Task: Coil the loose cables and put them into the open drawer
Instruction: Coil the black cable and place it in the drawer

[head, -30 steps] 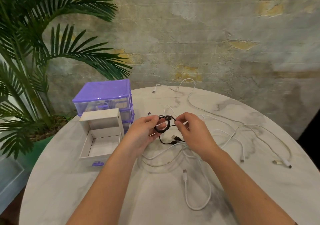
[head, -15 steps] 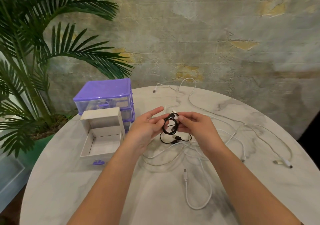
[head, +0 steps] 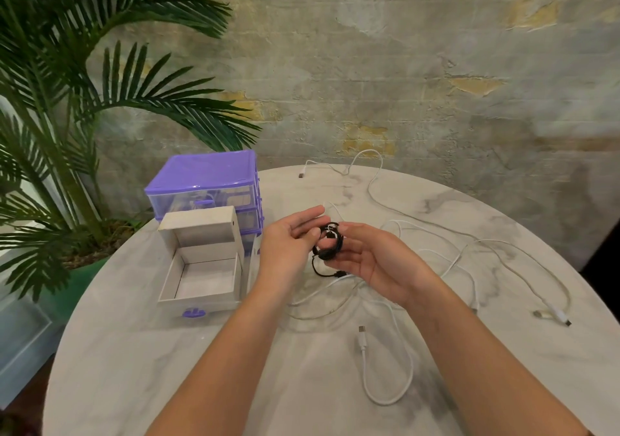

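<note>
A small black cable (head: 330,244) is wound into a coil and held above the table between both hands. My left hand (head: 288,241) pinches the coil's left side with thumb and straight fingers. My right hand (head: 367,256) grips the right side, thumb on top and fingers underneath. The cable's loose tail hangs below the coil and ends in a plug (head: 340,274). The open drawer (head: 201,296), white with a purple handle, lies left of my hands and shows nothing inside. Several white cables (head: 385,368) lie loose on the table.
The purple drawer organiser (head: 208,180) stands behind the open drawer. White cables spread over the round marble table (head: 167,368) to the right (head: 523,261) and the back (head: 372,180). A potted palm (head: 67,133) stands off the table's left edge.
The hands have turned the black coil and brought it together; my right hand has rolled palm-up under it. The hanging tail has become shorter.
</note>
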`<state>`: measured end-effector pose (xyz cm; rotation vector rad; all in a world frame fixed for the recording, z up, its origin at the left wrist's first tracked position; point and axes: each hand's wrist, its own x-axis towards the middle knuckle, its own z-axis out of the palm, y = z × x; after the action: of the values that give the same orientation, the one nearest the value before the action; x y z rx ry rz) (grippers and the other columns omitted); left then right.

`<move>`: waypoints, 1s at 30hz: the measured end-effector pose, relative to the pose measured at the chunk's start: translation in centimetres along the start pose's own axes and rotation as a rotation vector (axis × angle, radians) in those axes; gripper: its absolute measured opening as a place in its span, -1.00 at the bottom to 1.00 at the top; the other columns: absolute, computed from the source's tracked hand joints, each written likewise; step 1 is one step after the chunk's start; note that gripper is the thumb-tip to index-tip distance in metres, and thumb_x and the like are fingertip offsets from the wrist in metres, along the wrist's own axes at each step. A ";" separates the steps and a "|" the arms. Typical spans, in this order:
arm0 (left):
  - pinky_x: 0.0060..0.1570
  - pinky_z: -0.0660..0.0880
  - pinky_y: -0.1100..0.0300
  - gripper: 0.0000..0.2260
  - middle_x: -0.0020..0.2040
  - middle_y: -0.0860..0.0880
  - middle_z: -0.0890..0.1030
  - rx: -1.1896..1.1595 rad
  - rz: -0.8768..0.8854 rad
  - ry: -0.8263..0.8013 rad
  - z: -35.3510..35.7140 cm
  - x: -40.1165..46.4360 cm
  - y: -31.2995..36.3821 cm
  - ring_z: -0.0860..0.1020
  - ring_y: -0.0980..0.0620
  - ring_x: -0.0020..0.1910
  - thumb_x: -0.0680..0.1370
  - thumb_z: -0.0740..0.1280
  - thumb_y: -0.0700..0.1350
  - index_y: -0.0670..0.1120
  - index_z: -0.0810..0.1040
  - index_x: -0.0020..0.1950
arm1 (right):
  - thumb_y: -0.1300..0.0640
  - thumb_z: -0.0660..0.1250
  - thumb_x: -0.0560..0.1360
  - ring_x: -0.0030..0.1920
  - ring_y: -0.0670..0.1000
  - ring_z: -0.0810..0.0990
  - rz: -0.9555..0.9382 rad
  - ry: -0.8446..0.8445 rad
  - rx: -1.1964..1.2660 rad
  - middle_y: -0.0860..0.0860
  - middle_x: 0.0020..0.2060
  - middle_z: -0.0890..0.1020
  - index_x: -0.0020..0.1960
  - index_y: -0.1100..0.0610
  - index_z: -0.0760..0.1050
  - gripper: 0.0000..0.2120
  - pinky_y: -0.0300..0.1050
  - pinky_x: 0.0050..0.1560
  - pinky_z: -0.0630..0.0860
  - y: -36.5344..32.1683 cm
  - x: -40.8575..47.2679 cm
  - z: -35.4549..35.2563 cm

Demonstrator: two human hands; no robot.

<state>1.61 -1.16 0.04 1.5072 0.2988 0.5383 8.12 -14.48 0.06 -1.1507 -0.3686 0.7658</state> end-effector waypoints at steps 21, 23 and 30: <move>0.07 0.55 0.20 -0.58 0.03 0.12 0.67 0.022 0.103 0.090 -0.5 0.1 0.1 0.64 0.06 -0.01 0.54 0.26 -0.41 0.11 0.59 0.11 | 0.46 0.43 0.38 -0.24 0.02 0.60 -0.088 0.164 -0.592 0.07 -0.19 0.64 0.08 0.14 0.54 -0.64 -0.08 -0.10 0.61 0.3 0.3 -0.6; 0.04 0.57 0.21 -0.61 0.07 0.12 0.64 0.059 0.075 0.054 -0.4 0.2 0.2 0.63 0.07 -0.02 0.56 0.26 -0.38 0.08 0.58 0.18 | 0.45 0.40 0.41 -0.24 0.02 0.60 -0.083 0.157 -0.517 0.08 -0.18 0.64 0.12 0.18 0.57 -0.67 -0.21 -0.21 0.59 0.2 0.2 -0.7; 0.11 0.53 0.20 -0.72 0.17 -0.06 0.62 0.029 -0.120 -0.042 0.1 0.3 0.6 0.59 0.01 0.15 0.58 0.28 -0.26 -0.05 0.56 0.27 | 0.32 0.38 0.51 -0.30 0.01 0.57 -0.161 0.239 -0.383 0.08 -0.23 0.64 0.02 0.17 0.63 -0.86 -0.22 -0.22 0.61 0.1 0.4 -0.8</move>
<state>1.85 -1.09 0.71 1.5156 0.3632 0.4082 8.91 -14.71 -0.36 -1.5338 -0.4119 0.4184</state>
